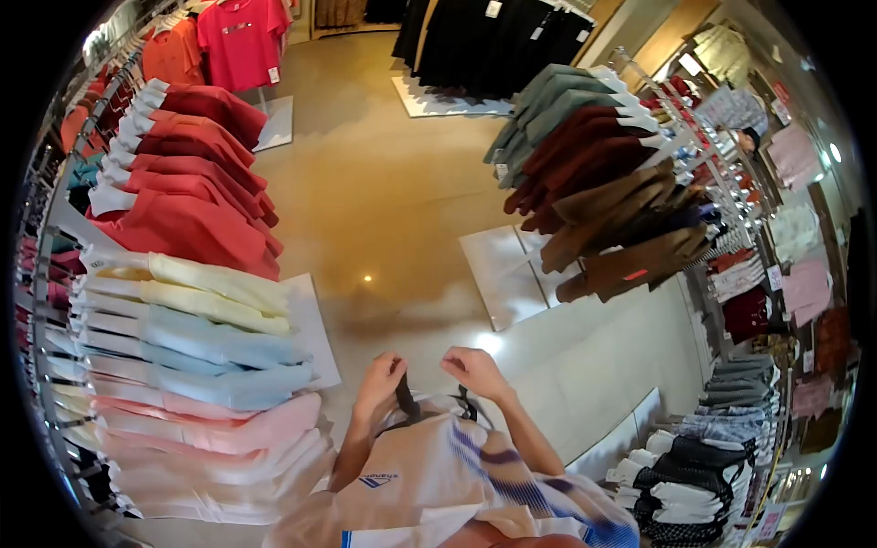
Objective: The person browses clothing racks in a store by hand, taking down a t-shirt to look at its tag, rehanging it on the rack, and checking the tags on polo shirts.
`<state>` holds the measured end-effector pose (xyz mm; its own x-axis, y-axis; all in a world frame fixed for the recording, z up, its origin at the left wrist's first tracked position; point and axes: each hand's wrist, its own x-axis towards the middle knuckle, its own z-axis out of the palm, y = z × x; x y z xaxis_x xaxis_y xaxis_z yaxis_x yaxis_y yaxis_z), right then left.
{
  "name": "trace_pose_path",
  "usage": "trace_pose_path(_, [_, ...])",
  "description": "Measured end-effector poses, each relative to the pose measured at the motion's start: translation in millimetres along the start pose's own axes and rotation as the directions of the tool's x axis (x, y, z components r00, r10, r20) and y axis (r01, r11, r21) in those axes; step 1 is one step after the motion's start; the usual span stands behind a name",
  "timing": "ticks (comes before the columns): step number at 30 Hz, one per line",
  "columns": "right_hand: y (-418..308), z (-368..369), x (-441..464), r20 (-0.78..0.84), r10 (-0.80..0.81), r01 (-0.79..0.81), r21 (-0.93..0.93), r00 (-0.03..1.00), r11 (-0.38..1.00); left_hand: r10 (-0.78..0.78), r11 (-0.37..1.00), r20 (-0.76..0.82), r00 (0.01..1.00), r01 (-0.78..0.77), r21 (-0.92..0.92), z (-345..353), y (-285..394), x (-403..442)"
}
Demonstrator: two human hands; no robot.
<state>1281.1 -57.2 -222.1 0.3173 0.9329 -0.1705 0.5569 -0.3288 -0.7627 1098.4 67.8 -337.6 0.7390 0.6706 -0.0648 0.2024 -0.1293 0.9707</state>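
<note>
Both of my hands are raised in front of my chest, over the floor, a short gap between them. My left hand point(382, 382) is curled closed round the upper end of a dark strap point(407, 398). My right hand point(475, 373) is closed as well, its fingertips pinched at a second thin dark strap point(469, 404). Both straps run down toward my white shirt point(411, 466), which has blue stripes and a small blue logo. Part of each strap is hidden by the fingers and the shirt.
To the left, a rack point(41, 301) bears red, yellow, light blue, pink and white clothes. Green, maroon and brown garments point(585, 137) hang at the right. Black clothes point(466, 46) hang at the back. White bases point(493, 274) stand on the shiny floor point(365, 183).
</note>
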Motion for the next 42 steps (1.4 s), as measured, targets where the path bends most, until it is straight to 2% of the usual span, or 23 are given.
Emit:
trace_pose_path(2, [-3, -3, 34, 0.042, -0.056, 0.056, 0.006, 0.998, 0.998, -0.022, 1.0, -0.126, 0.992, 0.02, -0.015, -18, 1, 13])
trace_pose_path(4, [-4, -2, 66, 0.165, -0.112, 0.099, 0.085, 0.98, 0.991, -0.07, 0.997, -0.235, 0.969, 0.065, -0.03, -28, 7, 21])
trace_pose_path(7, [1, 2, 111, 0.331, -0.204, 0.188, 0.081, 0.921, 0.979, -0.116, 0.993, -0.351, 0.929, 0.121, -0.008, -37, 9, 33])
trace_pose_path(10, [11, 0, 156, 0.441, -0.321, 0.274, 0.168, 0.838, 0.947, -0.126, 0.984, -0.429, 0.895, 0.168, 0.06, -46, 16, 55])
trace_pose_path(12, [17, -9, 191, 0.486, -0.38, 0.323, 0.201, 0.787, 0.925, -0.163, 0.975, -0.402, 0.901, 0.21, 0.075, -49, 13, 77])
trace_pose_path(14, [25, -22, 227, 0.504, -0.412, 0.349, 0.219, 0.759, 0.911, -0.173, 0.961, -0.47, 0.865, 0.253, 0.112, -51, 32, 108])
trace_pose_path(17, [39, -51, 283, 0.523, -0.445, 0.383, 0.229, 0.727, 0.895, -0.189, 0.932, -0.485, 0.854, 0.311, 0.184, -49, 44, 165])
trace_pose_path(19, [50, -75, 319, 0.498, -0.464, 0.416, 0.212, 0.732, 0.884, 0.007, 0.866, -0.451, 0.893, 0.22, 0.448, -43, 45, 207])
trace_pose_path(20, [52, -90, 336, 0.517, -0.486, 0.431, 0.232, 0.705, 0.872, -0.002, 0.858, -0.483, 0.876, 0.25, 0.448, -41, 56, 228])
trace_pose_path(22, [55, -120, 371, 0.535, -0.436, 0.399, 0.19, 0.724, 0.897, 0.005, 0.897, -0.414, 0.91, 0.179, 0.404, -38, 72, 270])
trace_pose_path(25, [72, -145, 426, 0.542, -0.47, 0.428, 0.212, 0.697, 0.879, 0.05, 0.886, -0.467, 0.883, 0.177, 0.428, -37, 86, 319])
trace_pose_path(27, [74, -155, 459, 0.541, -0.461, 0.418, 0.211, 0.703, 0.884, 0.02, 0.881, -0.526, 0.85, 0.234, 0.412, -42, 101, 337])
trace_pose_path(29, [71, -156, 486, 0.574, -0.48, 0.426, 0.238, 0.663, 0.873, -0.018, 0.875, -0.579, 0.815, 0.293, 0.385, -45, 106, 344])
trace_pose_path(32, [65, -146, 511, 0.598, -0.526, 0.458, 0.28, 0.605, 0.844, -0.045, 0.857, -0.692, 0.721, 0.384, 0.344, -49, 98, 337])
trace_pose_path(34, [56, -131, 524, 0.599, -0.573, 0.499, 0.309, 0.559, 0.81, -0.114, 0.839, -0.828, 0.549, 0.5, 0.216, -54, 93, 332])
trace_pose_path(35, [52, -122, 528, 0.633, -0.588, 0.505, 0.337, 0.503, 0.795, -0.111, 0.838, -0.845, 0.524, 0.506, 0.204, -58, 89, 332])
trace_pose_path(37, [34, -111, 528, 0.709, -0.594, 0.535, 0.356, 0.38, 0.766, -0.054, 0.856, -0.929, 0.366, 0.496, 0.146, -64, 85, 327])
trace_pose_path(38, [24, -108, 527, 0.718, -0.597, 0.544, 0.359, 0.358, 0.758, -0.055, 0.856, -0.938, 0.343, 0.5, 0.133, -69, 88, 326])
trace_pose_path(40, [4, -99, 529, 0.786, -0.577, 0.536, 0.396, 0.221, 0.746, 0.007, 0.837, -0.982, 0.19, 0.536, 0.11, -87, 95, 327])
trace_pose_path(41, [1, -88, 530, 0.754, -0.625, 0.47, 0.484, 0.204, 0.738, 0.037, 0.849, -0.989, 0.142, 0.517, 0.106, -97, 99, 327])
trace_pose_path(42, [-3, -79, 536, 0.762, -0.622, 0.484, 0.482, 0.18, 0.73, 0.038, 0.853, -0.993, 0.114, 0.513, 0.091, -107, 100, 324])
